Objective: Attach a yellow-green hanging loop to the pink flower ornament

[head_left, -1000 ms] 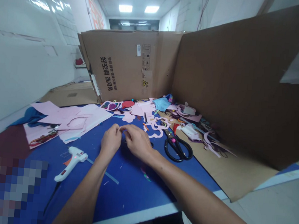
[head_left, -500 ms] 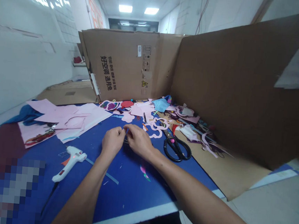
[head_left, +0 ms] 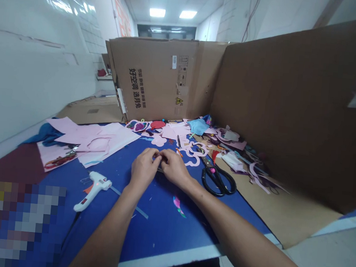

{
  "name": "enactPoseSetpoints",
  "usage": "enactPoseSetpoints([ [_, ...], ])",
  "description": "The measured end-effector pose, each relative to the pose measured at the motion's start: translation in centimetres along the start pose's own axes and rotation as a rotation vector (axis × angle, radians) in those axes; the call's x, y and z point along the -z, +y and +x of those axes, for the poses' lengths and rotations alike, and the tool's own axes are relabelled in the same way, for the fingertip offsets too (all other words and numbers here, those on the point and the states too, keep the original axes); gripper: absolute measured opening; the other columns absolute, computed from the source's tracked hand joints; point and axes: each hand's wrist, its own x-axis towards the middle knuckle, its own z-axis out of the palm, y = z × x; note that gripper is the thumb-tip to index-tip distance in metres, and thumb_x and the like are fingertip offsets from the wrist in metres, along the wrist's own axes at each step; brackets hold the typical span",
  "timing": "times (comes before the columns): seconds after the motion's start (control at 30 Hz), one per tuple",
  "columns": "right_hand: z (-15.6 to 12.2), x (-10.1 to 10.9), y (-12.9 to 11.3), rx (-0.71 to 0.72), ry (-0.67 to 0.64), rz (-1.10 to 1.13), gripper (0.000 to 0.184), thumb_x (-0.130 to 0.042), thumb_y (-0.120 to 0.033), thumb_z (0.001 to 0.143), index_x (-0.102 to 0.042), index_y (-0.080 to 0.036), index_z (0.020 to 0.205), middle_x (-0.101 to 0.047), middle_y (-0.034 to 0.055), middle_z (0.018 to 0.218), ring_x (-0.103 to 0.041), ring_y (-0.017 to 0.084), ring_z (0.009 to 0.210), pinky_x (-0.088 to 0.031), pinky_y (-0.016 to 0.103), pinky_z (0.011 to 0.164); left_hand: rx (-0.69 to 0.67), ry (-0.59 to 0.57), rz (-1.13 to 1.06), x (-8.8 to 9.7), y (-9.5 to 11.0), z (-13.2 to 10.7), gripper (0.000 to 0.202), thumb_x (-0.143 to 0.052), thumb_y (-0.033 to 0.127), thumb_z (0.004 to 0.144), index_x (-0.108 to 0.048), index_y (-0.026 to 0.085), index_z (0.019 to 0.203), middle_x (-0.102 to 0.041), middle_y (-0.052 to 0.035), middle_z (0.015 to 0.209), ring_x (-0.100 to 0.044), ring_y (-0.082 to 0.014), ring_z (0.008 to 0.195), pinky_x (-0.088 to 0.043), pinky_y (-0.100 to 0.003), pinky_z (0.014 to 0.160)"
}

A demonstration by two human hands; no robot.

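Any held piece hidden behind fingers (head_left: 167,155)

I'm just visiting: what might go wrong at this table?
The glue gun shows a red light, so it may be hot; the left forearm could brush it.
The scissors lie near the right hand, which might knock them.
The left hand and right hand are close together, hiding anything between them; something small might slip from the grip.

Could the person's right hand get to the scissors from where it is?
Probably yes. The right hand is close to the scissors, which lie largely uncovered on the blue tabletop, with nothing seen blocking the way. It is up against the left hand, though, so would likely need to part first.
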Motion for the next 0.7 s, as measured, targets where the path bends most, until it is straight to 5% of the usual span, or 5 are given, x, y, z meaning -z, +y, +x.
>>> enactPoseSetpoints([
  [0.2, 0.8, -0.4, 0.5, -0.202, -0.034, 0.317, 0.012, -0.061, -0.021, 0.080, -0.072, -0.020, 0.085, -0.071, 0.0012, 0.079, -0.060, 0.017, 0.072, -0.049, 0.030, 0.074, -0.090, 0.036, -0.076, -0.2, 0.0, 0.1, 0.019, -0.057, 0.012, 0.097, -0.074, 0.022, 0.100, -0.076, -0.0078, 0.100, -0.070, -0.0236, 0.096, -0.050, -0.034, 0.089],
  [0.4, 0.6, 0.1, -0.1, -0.420, -0.079, 0.610, 0.022, -0.070, -0.034, 0.066, -0.072, -0.020, 0.082, -0.069, 0.0020, 0.073, -0.059, 0.015, 0.063, -0.047, 0.026, 0.060, -0.123, 0.064, -0.052, -0.3, 0.0, -0.4, 0.021, -0.054, 0.015, 0.102, -0.073, 0.022, 0.099, -0.075, -0.0079, 0.102, -0.069, -0.0225, 0.096, -0.051, -0.033, 0.090],
  [0.7, 0.1, 0.1, -0.1, -0.475, -0.072, 0.632, 0.027, -0.079, -0.037, 0.062, -0.074, -0.019, 0.081, -0.066, -0.0008, 0.067, -0.050, 0.012, 0.056, -0.037, 0.025, 0.055, -0.063, 0.009, 0.194, -0.2, 0.6, -1.3, 0.015, -0.053, 0.021, 0.106, -0.068, 0.025, 0.105, -0.075, -0.0071, 0.110, -0.068, -0.0235, 0.104, -0.048, -0.033, 0.086],
])
